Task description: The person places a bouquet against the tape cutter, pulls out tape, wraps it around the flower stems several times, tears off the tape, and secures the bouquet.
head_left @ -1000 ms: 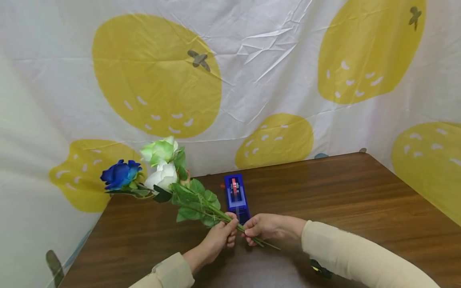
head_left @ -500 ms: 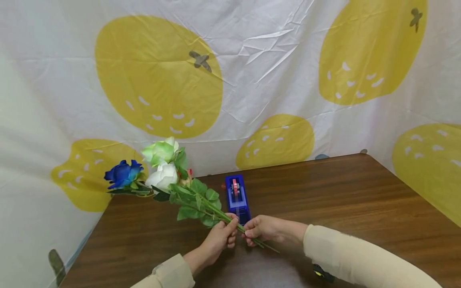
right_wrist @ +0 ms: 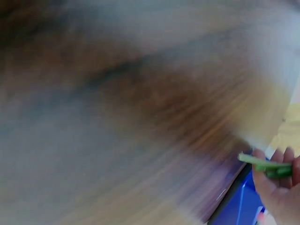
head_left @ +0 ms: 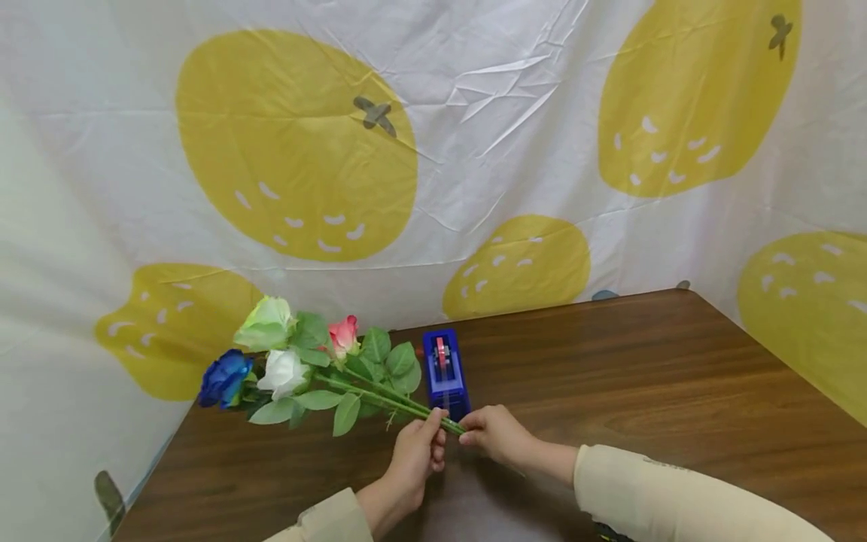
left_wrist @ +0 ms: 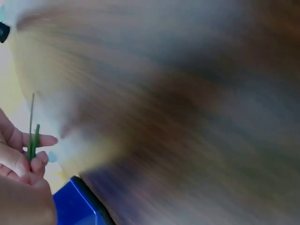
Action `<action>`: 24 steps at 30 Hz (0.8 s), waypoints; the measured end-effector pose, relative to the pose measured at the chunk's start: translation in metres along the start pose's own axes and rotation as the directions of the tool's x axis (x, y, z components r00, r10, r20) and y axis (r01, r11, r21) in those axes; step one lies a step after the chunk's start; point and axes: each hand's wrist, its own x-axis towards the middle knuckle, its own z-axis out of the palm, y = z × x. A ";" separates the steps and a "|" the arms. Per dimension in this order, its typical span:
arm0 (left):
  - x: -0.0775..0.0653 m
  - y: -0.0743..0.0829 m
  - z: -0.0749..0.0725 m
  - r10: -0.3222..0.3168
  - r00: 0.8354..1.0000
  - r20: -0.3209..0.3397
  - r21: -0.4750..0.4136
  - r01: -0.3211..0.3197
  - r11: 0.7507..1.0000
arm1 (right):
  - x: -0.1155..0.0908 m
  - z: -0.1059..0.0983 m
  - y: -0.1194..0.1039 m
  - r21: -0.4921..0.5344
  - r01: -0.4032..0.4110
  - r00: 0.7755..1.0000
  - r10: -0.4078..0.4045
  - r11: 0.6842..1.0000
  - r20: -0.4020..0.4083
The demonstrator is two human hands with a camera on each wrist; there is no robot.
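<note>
In the head view my left hand (head_left: 415, 455) grips a bundle of green stems (head_left: 386, 399) low down. The bundle fans out to the upper left into a blue rose (head_left: 225, 379), a white rose (head_left: 283, 373), a pale green rose (head_left: 266, 324) and a pink rose (head_left: 344, 336), with leaves along it. My right hand (head_left: 501, 436) pinches the lower ends with thumb and fingers, which hide much of the tips. Just behind both hands stands a blue tape dispenser (head_left: 445, 375) with a red-cored roll. Cut stem ends (right_wrist: 248, 159) show in the right wrist view.
Under everything lies a brown wood-grain table (head_left: 596, 361). A white cloth with yellow fruit prints (head_left: 298, 143) hangs behind it and at the sides. Something black (head_left: 609, 533) partly shows beneath the right sleeve. Much of both wrist views is blurred.
The rose heads have turned and dropped lower, and the pink rose has come into fuller view. My right hand has changed its hold at the stem ends. The tape dispenser stays put.
</note>
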 end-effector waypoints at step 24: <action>0.012 0.005 0.001 0.050 0.980 -0.191 -0.002 -0.051 0.999 | -0.001 0.007 -0.006 -0.479 0.156 0.966 -0.235 0.864 -0.110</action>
